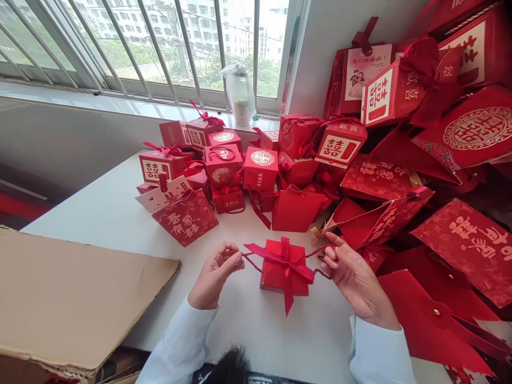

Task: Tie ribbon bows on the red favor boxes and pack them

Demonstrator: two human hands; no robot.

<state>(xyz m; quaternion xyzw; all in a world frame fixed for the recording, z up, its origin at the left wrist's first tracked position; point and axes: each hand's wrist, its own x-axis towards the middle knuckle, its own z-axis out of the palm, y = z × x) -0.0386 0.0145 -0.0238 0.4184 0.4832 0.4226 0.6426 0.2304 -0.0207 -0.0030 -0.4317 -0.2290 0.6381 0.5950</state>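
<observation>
A small red gift box [276,277] stands on the white table, with a shiny red ribbon bow [286,262] across its top. Dark red twisted cords come out at both sides of it. To the left of the box, my left hand [218,272] is closed, pinching the left cord [253,263] between thumb and fingers. At the right, my right hand [352,274] has its fingers curled round the right cord [318,251], with the index finger partly raised. Neither hand touches the box itself.
Many red boxes [261,169] crowd the back of the white table [100,205]. More red boxes and bags [464,250] are heaped at the right. A cardboard box [80,293] lies at the left. A bagged cup [241,96] stands on the windowsill.
</observation>
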